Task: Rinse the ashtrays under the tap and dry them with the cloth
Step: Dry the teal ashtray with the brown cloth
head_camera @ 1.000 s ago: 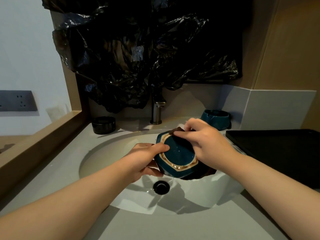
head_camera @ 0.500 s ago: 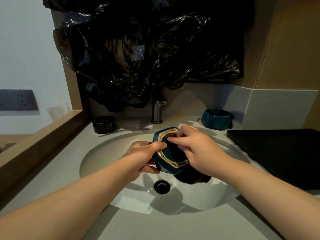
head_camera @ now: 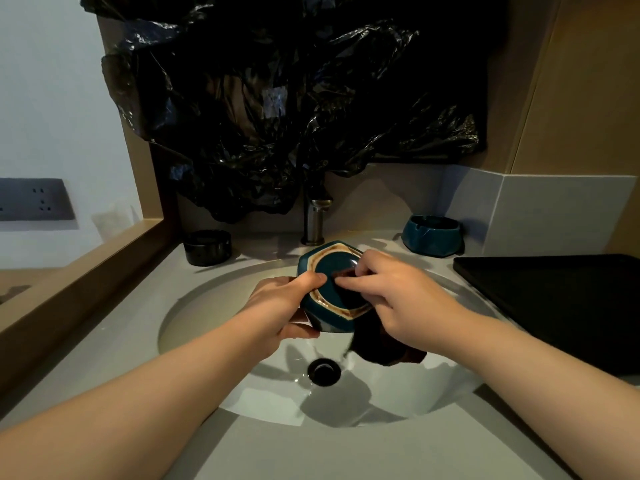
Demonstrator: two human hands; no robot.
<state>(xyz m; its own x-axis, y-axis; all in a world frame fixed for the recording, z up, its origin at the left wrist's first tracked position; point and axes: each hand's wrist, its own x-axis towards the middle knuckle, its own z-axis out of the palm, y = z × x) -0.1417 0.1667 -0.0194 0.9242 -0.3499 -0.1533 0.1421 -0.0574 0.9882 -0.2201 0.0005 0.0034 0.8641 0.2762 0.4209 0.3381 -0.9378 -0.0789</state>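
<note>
My left hand [head_camera: 277,306] grips a teal hexagonal ashtray [head_camera: 329,275] by its left side, tilted with its underside toward me, above the white sink basin [head_camera: 214,306]. My right hand [head_camera: 398,299] presses a dark brown cloth [head_camera: 377,344] onto the ashtray's base; most of the cloth hangs below that hand. A second teal ashtray [head_camera: 433,235] sits at the back right of the counter. A black round ashtray [head_camera: 207,247] stands at the back left. The tap [head_camera: 316,220] rises behind the basin; no water stream is visible.
A black tray [head_camera: 554,306] lies on the counter to the right. The drain [head_camera: 323,372] sits in the basin below my hands. Black plastic sheeting [head_camera: 277,116] covers the wall above the tap. A wooden ledge [head_camera: 79,275] borders the counter on the left.
The ashtray has been turned and lifted slightly toward the tap. My right hand with the cloth has slid across the base, from its upper edge toward the centre and right side.
</note>
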